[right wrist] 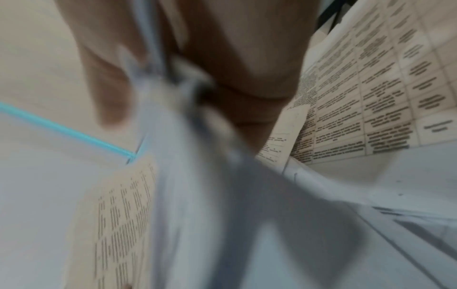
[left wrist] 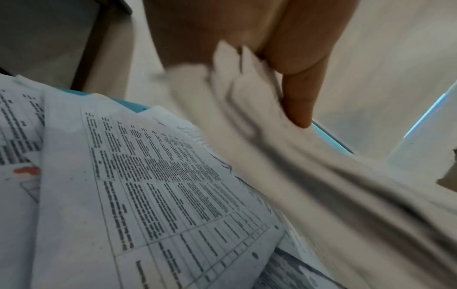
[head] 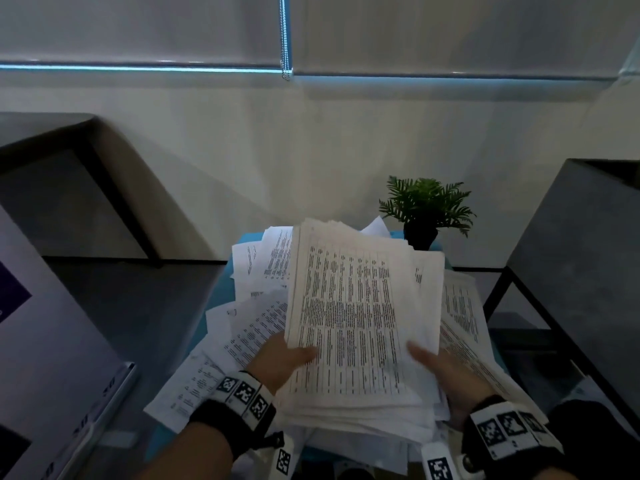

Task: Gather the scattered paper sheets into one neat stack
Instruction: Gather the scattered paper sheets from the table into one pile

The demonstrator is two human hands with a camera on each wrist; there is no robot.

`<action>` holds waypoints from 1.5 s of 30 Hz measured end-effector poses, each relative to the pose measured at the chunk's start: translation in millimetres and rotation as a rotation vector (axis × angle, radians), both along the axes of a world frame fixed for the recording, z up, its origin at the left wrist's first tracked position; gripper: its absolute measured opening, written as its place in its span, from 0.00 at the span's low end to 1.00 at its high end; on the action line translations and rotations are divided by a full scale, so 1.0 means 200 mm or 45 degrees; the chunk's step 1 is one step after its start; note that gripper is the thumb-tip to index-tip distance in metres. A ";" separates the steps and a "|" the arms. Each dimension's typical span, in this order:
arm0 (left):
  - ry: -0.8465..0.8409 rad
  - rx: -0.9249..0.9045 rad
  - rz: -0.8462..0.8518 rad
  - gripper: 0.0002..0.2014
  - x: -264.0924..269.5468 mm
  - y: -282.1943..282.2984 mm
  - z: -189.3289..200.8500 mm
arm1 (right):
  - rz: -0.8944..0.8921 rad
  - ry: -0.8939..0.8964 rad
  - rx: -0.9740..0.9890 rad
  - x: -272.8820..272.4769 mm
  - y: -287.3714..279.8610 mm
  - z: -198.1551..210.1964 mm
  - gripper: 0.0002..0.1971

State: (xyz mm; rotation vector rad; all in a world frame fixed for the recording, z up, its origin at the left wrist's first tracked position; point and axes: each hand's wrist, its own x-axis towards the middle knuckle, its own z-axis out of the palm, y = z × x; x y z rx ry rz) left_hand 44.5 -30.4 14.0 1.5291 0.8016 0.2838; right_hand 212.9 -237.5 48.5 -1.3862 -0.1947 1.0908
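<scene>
I hold the paper stack [head: 360, 317] raised over the near edge of the bench [head: 247, 237]. My left hand [head: 280, 362] and right hand [head: 446, 375] pinch its lower corners. Loose sheets [head: 242, 327] cover the bench; a potted plant [head: 424, 209] occupies the far right corner.

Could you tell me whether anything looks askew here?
Yes: the bundle in both hands is ragged, its edges fanned out. Loose sheets lie crooked beneath it, overhanging the blue table.
</scene>
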 end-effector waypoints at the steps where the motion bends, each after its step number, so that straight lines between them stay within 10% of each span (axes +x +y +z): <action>1: 0.000 0.020 0.039 0.18 0.01 0.00 -0.02 | 0.008 -0.118 -0.060 0.00 0.02 -0.03 0.24; 7: 0.068 0.118 0.184 0.15 0.04 0.02 -0.08 | -0.236 -0.452 -0.242 0.04 0.09 -0.16 0.14; 14: 0.888 0.218 0.554 0.60 -0.10 0.10 -0.27 | -0.478 -0.401 -0.281 0.11 0.07 -0.23 0.21; 20: 1.044 0.257 0.416 0.70 -0.09 0.12 -0.33 | -0.509 -0.362 -0.257 0.11 0.04 -0.22 0.22; 35: -0.018 0.425 0.930 0.25 -0.11 0.16 0.00 | -0.590 -0.612 -0.407 0.16 0.02 -0.23 0.19; 40: -0.275 0.553 0.626 0.11 -0.10 0.20 0.31 | -0.601 -0.400 -0.316 0.15 -0.01 -0.19 0.21; 45: -0.628 0.034 0.231 0.14 -0.10 0.18 0.54 | -0.531 -0.301 -0.260 0.12 0.00 -0.17 0.20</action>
